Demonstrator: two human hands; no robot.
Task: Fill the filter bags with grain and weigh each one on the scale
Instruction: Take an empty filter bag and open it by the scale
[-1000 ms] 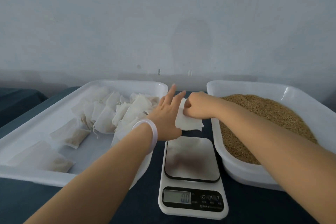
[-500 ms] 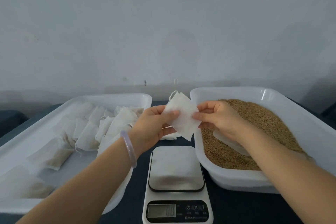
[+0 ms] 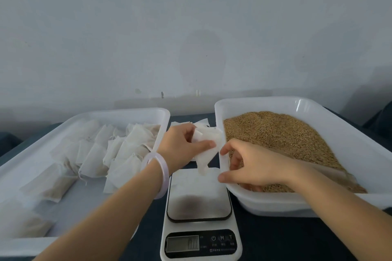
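While left hand (image 3: 180, 147) grips filter bag (image 3: 207, 153), right hand (image 3: 254, 167) let go

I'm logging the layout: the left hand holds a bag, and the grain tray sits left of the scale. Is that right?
One thing is wrong. The head view shows the grain tray to the right of the scale, not the left. The other tray, on the left, holds bags. The left hand does hold a bag.
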